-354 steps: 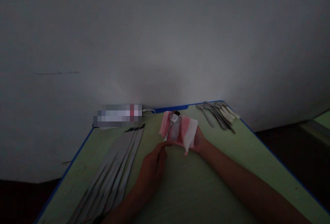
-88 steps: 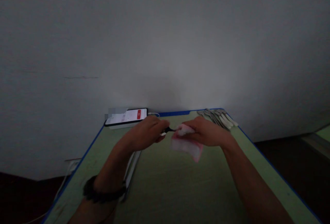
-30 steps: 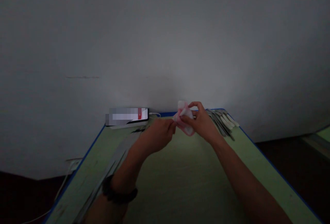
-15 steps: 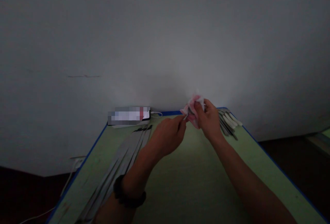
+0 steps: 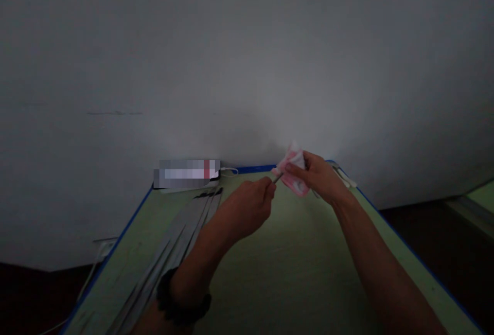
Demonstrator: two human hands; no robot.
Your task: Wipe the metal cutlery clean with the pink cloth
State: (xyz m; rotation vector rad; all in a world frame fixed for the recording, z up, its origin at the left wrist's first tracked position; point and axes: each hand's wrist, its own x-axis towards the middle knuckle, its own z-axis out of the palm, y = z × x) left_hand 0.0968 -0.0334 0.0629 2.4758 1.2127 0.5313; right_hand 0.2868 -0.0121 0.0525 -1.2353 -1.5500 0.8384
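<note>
- Table [image 5: 289, 263]: stands against the far wall [image 5: 247, 57].
- Strips [image 5: 185, 227]: long, grey, lying side by side at left.
- Left hand [image 5: 250, 204]: fingers closed around the near end of the utensil; bracelet [image 5: 183, 314] on the wrist.
- Right hand [image 5: 318, 173]: thumb and fingers grip the cloth.
- Phone [image 5: 189, 174]: rests at far left, cable attached.
- Cloth [image 5: 296, 157]: pink and white, bunched, held up over the table's far half.
- Cutlery [image 5: 345, 176]: far right, partly hidden; the right hand now covers more of it.
- Utensil [image 5: 278, 177]: spans from left hand into cloth; other end hidden. Slightly more metal now shows between them, suggesting the cloth is being worked along it.
</note>
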